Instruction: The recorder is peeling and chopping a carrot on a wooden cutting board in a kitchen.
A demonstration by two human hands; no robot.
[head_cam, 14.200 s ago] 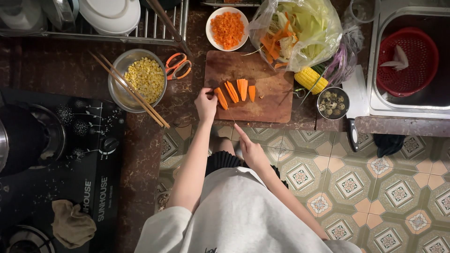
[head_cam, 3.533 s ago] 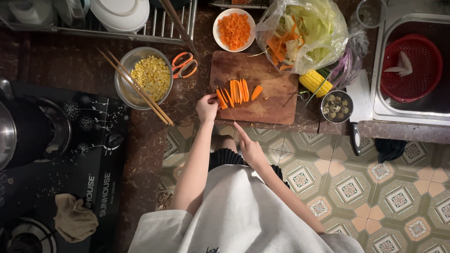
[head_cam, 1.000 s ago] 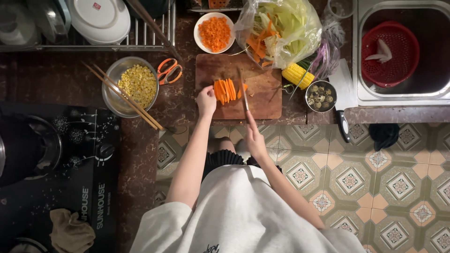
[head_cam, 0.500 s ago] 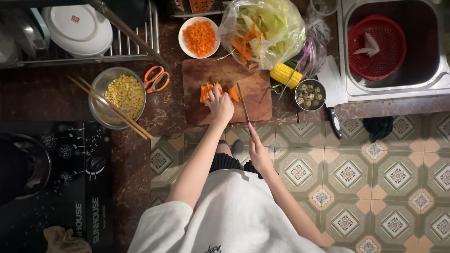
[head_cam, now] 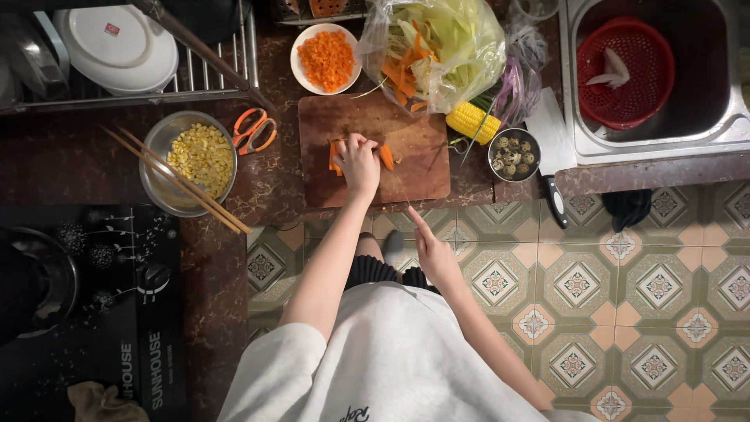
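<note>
1. Landmark: wooden cutting board (head_cam: 414,168) on the dark table (head_cam: 78,156).
2. Left hand (head_cam: 358,160) rests mid-board, fingers closed down on the carrot sticks (head_cam: 386,156).
3. Right hand (head_cam: 431,248) sits below the board's lower edge, fingers wrapped around a knife (head_cam: 400,190); blade angles onto the board.
4. Above the board: bowl of diced carrot (head_cam: 326,56). Left: orange scissors (head_cam: 254,130), corn bowl with chopsticks (head_cam: 191,160). Right: corn cob (head_cam: 471,121), small egg bowl (head_cam: 513,155).

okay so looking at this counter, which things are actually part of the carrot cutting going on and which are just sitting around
In use:
left hand pressing the carrot pieces
wooden cutting board
right hand, with a knife that is hard to make out
white bowl of diced carrot

Lying about:
bowl of corn kernels with chopsticks
orange scissors
corn cob
red colander
</note>
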